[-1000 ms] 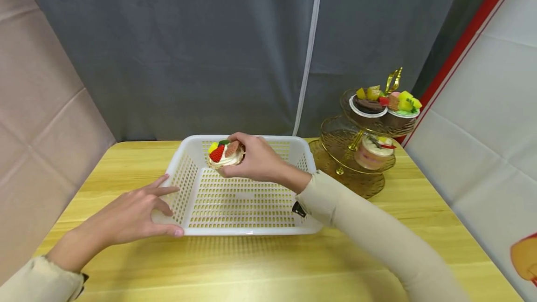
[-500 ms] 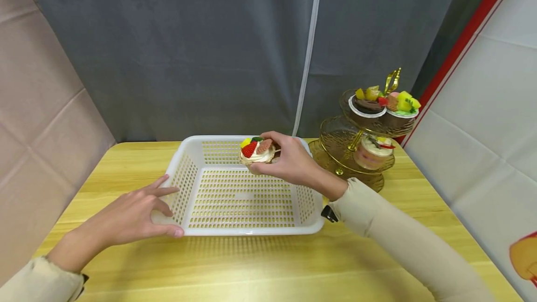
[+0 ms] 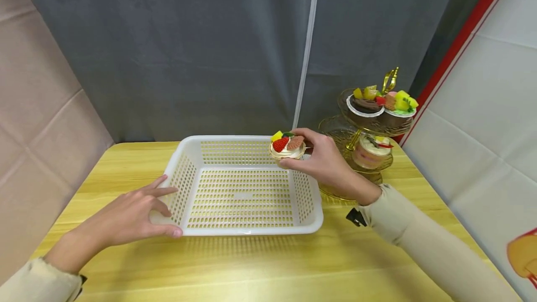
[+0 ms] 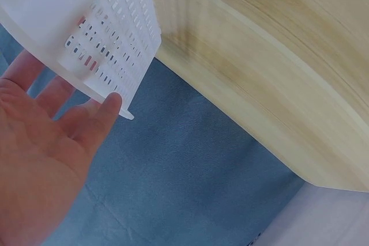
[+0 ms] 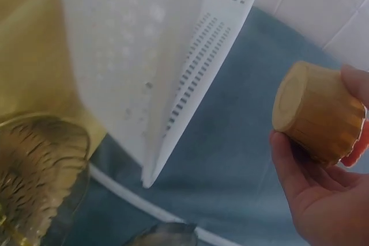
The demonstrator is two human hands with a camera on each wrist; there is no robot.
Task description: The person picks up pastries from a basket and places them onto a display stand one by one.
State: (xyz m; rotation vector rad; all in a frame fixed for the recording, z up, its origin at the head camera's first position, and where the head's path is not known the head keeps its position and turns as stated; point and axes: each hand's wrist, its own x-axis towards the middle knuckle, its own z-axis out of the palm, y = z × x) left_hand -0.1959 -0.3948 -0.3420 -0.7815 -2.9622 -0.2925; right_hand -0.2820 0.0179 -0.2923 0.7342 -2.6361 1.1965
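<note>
My right hand (image 3: 331, 160) holds a cupcake (image 3: 287, 150) between thumb and fingers. White cream, a red strawberry and a yellow fruit piece top it; its brown ridged cup (image 5: 320, 110) shows in the right wrist view. Cupcake and hand are above the right back corner of a white perforated plastic basket (image 3: 247, 232). At the basket's left side, my left hand (image 3: 126, 216) rests on the rim with spread fingers, the thumb at the near left corner. In the left wrist view, several fingertips of the left hand (image 4: 46, 136) are hidden behind the rim.
To the right stands a gold-rimmed glass tiered stand (image 3: 352, 141), partly hidden by my right hand. Two fruit-topped dark cups, one chocolate (image 3: 365, 105), sit on its top tier, and a layered cake cup (image 3: 371, 152) lower down. A grey curtain (image 3: 189, 59) hangs behind the wooden table (image 3: 235, 274).
My right hand has carried the cupcake rightward, from over the basket's back left to over its right back corner. The left hand and the basket have stayed in place.
</note>
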